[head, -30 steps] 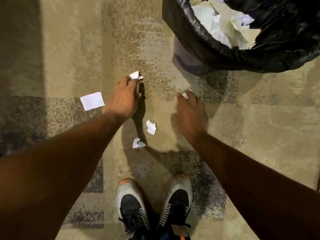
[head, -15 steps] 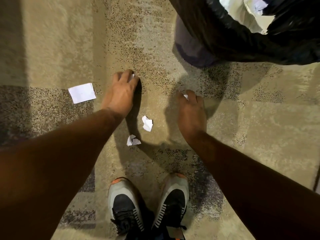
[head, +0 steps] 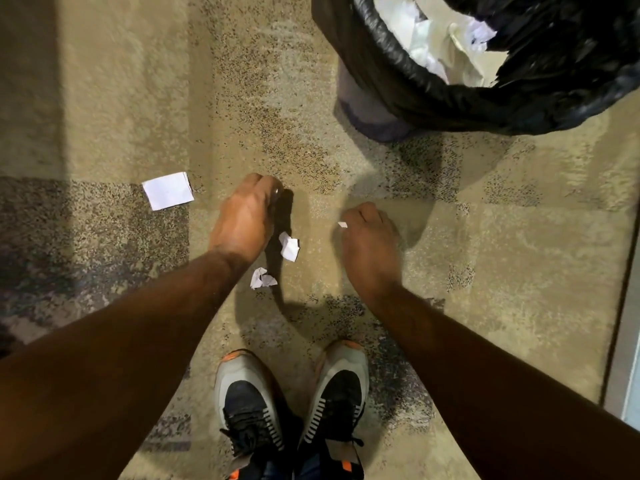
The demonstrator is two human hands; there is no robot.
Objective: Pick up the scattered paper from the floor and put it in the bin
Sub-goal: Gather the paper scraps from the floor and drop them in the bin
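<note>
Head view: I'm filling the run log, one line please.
left hand fingers curled | right hand pinches scrap | bin ahead

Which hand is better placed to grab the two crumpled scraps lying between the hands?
Left, probably. The left hand is right beside both crumpled scraps; the right hand is farther and already pinches a paper bit.

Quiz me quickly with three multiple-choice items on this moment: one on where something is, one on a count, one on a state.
1. Where does the flat white sheet lie?
A. left of the left hand
B. inside the bin
C. between the shoes

2. How many crumpled scraps lie loose between the two hands?
A. none
B. two
C. five

3. What does the right hand do?
A. lies flat and open
B. pinches a small white scrap
C. grips the bin liner

Answers: 1 A, it rests on the carpet beyond that hand. 2 B, one scrap and another. 3 B, paper shows at its curled fingers.
</note>
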